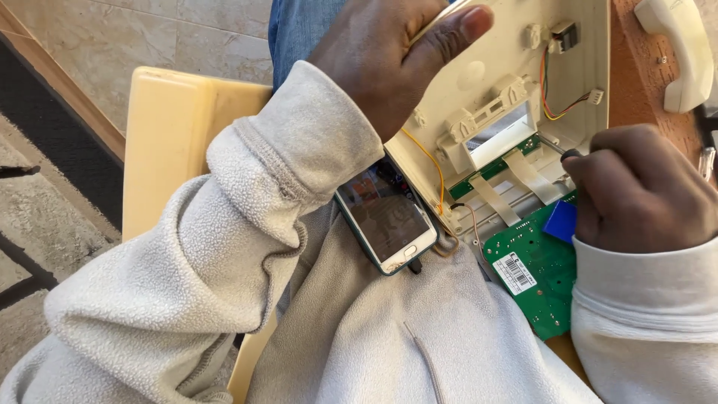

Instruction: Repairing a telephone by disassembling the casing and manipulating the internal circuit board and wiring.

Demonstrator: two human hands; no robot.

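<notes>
the opened cream phone housing [516,90] rests tilted on the person's lap, and all else sits relative to it. the left hand [393,56] clamps its upper-left edge, thumb pressed on the rim. the right hand [636,191], at its lower right, is closed around a screwdriver [557,147] whose tip points inside. just below hangs the green circuit board [535,277]; a smartphone [389,221] lies lower left. a firm grip and a straight tool would likely prevent slipping near the ribbon cables [516,187].

Left hand [389,56] gripped the edge of an opened cream phone casing [508,97], thumb over its rim. Right hand [636,191] held a screwdriver [557,148] tip-in beside the green circuit board [535,273]. A smartphone [385,217] lay on the lap, handset [677,49] off at the table's corner.
</notes>
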